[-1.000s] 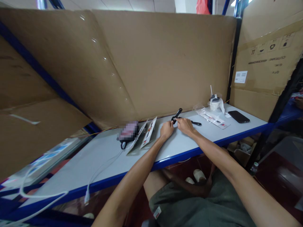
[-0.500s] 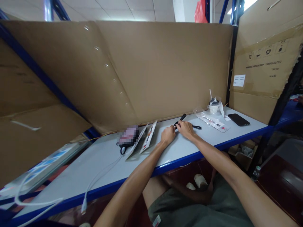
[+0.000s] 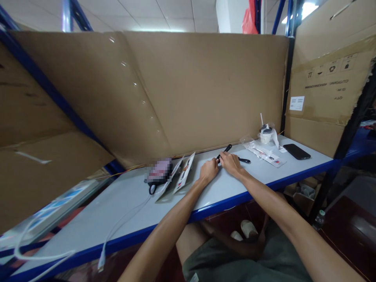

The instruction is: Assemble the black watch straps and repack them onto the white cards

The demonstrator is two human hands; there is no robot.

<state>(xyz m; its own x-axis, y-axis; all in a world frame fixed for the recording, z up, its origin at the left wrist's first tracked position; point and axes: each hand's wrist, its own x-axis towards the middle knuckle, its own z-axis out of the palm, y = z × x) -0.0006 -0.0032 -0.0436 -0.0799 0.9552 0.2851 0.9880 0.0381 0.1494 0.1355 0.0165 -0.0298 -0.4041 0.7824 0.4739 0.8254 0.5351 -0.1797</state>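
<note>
Black strap (image 3: pixel 226 148) at the back of a grey shelf (image 3: pixel 141 196), its middle hidden under the right hand (image 3: pixel 231 163), whose fingers close on it. The left hand (image 3: pixel 209 170) curls just beside; whether it grips cannot be told. A dark item (image 3: pixel 158 172) is blurred out. Cardboard (image 3: pixel 190 86) walls the shelf, with a phone (image 3: pixel 296 151) lying well to the right.

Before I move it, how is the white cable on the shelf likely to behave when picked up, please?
Probably floppy: the white cable lies in loose curves on the shelf. Likely light, being thin. Its plug end hangs over the edge, so a tug may slide it off.
</note>
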